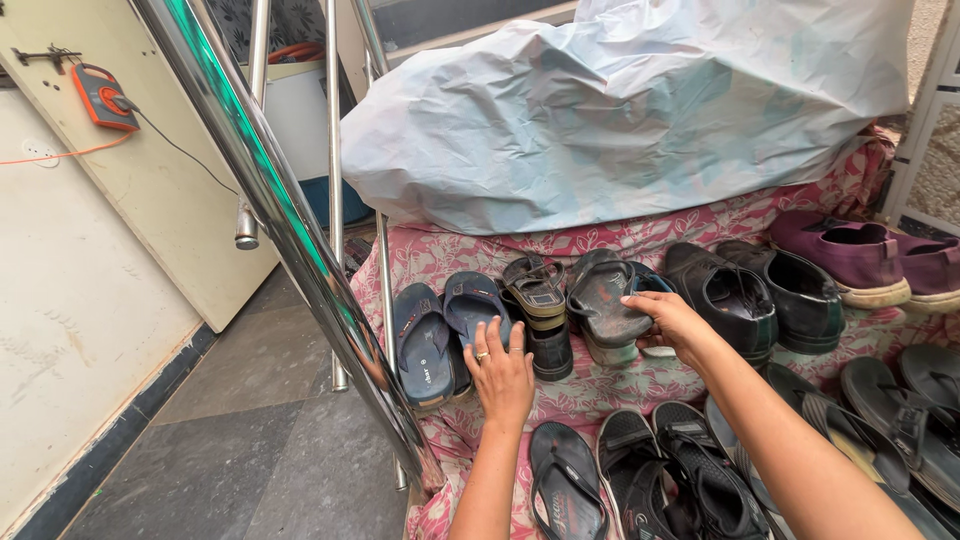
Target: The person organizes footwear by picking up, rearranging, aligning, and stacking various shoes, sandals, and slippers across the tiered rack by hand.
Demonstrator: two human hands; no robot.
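My left hand, with a ring on one finger, rests fingers together against the heel of a blue sandal; a second blue sandal lies just left of it. My right hand grips the edge of a worn dark sandal, tilted up. Between the hands stands a brown strapped sandal. All footwear lies on a pink floral cloth.
Black shoes and purple shoes line the right. Black sandals lie near me. A pale plastic sheet covers a bulky heap behind. A steel railing slants at left beside a grey floor and cream wall.
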